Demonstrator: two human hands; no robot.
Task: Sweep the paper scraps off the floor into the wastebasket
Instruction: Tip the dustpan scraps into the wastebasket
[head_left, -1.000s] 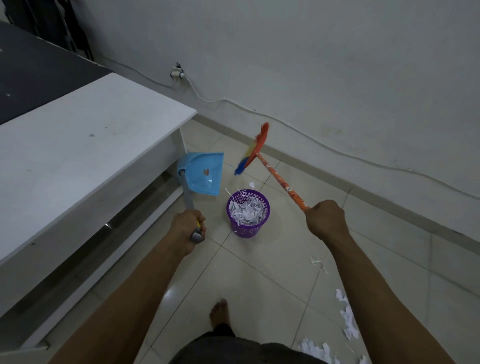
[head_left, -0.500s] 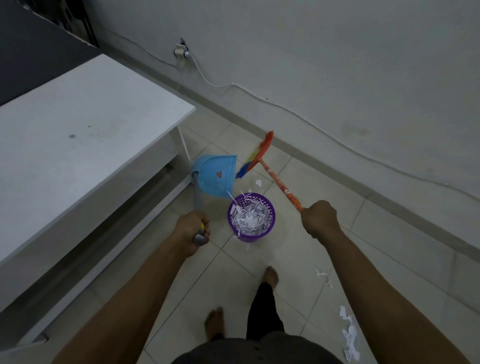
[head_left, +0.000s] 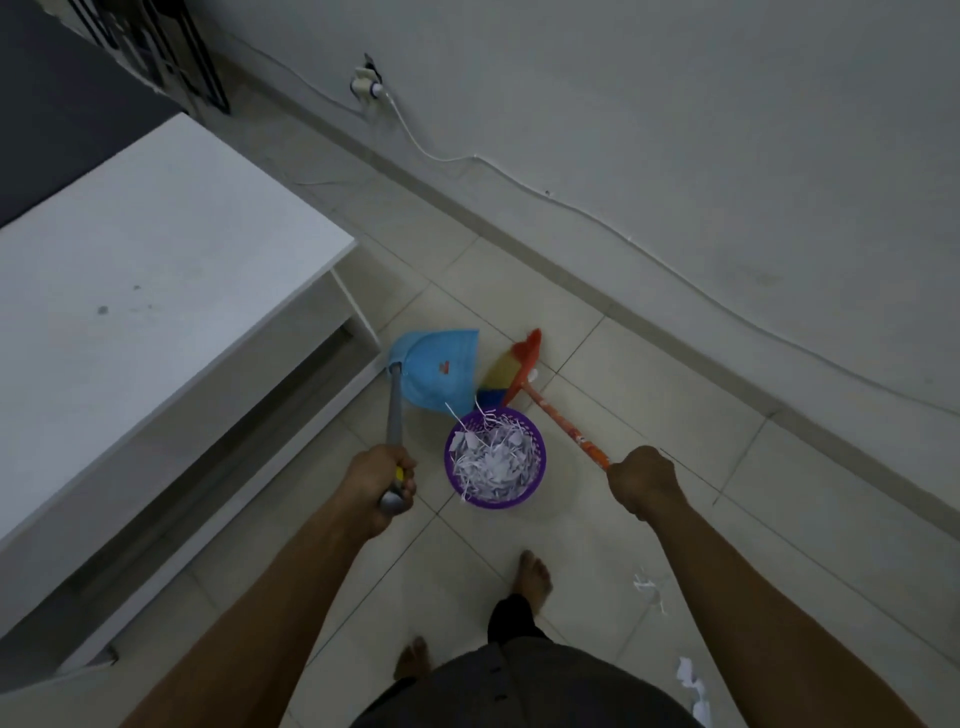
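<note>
This appeared to be a plain room in a home, though a small office could not be ruled out. Pale glazed floor tiles (head_left: 675, 415) met a bare grey-white wall (head_left: 675, 130) at a low skirting. At eleven o'clock a wall socket (head_left: 370, 83) fed a thin white cable (head_left: 571, 205) strung loosely along the wall. A white laminate desk (head_left: 156, 260) stood at nine o'clock. A bare foot (head_left: 534, 574), a plastic dustpan (head_left: 436, 371), a bright broom (head_left: 566, 428) and a small purple wastebasket (head_left: 498, 501) suggested household use.

You get a dim, grey frame: soft even light, faint shadows. The white tabletop (head_left: 156, 270) at left reads brightest. The skirting (head_left: 675, 348) bows toward the right edge; lower corners look soft.
</note>
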